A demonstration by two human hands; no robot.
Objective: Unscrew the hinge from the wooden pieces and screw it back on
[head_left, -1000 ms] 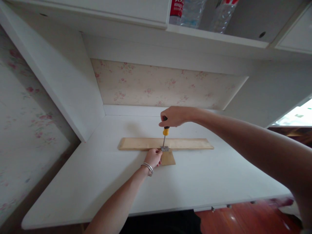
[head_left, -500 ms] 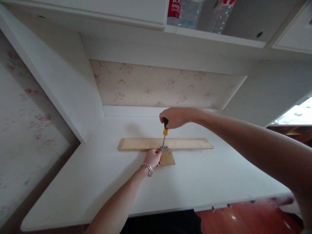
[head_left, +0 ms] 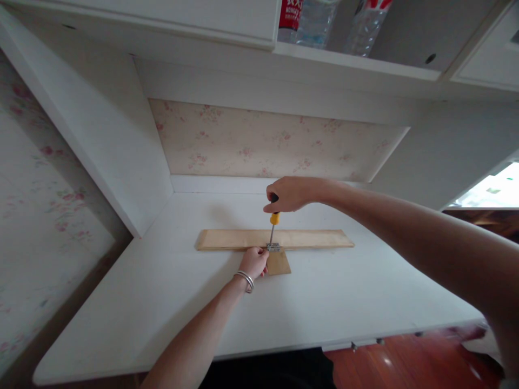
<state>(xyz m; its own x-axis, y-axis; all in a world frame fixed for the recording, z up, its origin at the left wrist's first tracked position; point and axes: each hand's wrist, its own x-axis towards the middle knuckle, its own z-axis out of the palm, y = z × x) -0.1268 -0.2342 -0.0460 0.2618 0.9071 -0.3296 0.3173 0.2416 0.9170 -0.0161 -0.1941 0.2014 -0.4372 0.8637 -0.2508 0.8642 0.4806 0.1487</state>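
Two hands, screwdriver (head_left: 274, 222) upright, probably on hinge (head_left: 274, 247)

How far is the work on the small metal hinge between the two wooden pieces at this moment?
Done: the long wooden board and small wooden piece lie joined at the metal hinge on the white desk. In hand: the right hand holds the screwdriver upright, tip on the hinge, while the left hand steadies it. Left: how many screws are seated is too small to tell.
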